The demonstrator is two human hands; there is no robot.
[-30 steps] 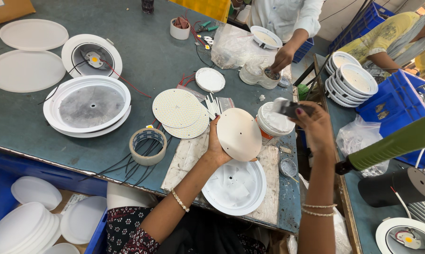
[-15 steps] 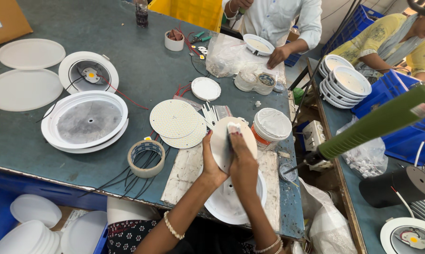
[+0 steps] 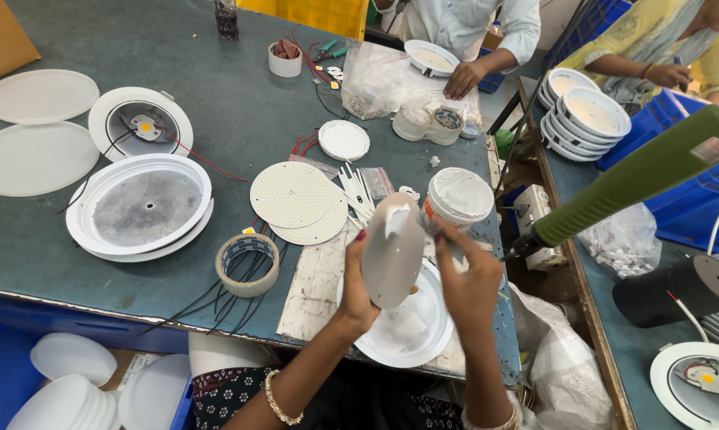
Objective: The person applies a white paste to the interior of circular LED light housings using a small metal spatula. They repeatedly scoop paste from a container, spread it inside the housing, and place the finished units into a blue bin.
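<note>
Left hand (image 3: pixel 358 288) grip closed on tilted round white disc (image 3: pixel 391 251), held above white lamp housing (image 3: pixel 411 330) on surface (image 3: pixel 240 95). Right hand (image 3: pixel 469 279) pinches disc's top edge; tape roll (image 3: pixel 248 264) left.

Brown cardboard box (image 3: pixel 1 32) at the far left corner of the surface (image 3: pixel 240 119), small white label on its side. Clear plastic bag (image 3: pixel 375 80) of small parts near the far edge. Another clear bag (image 3: pixel 626 239) over right, beside blue crates (image 3: pixel 694 207). White label (image 3: pixel 714 147) stuck on the green tool (image 3: pixel 630 187).
</note>
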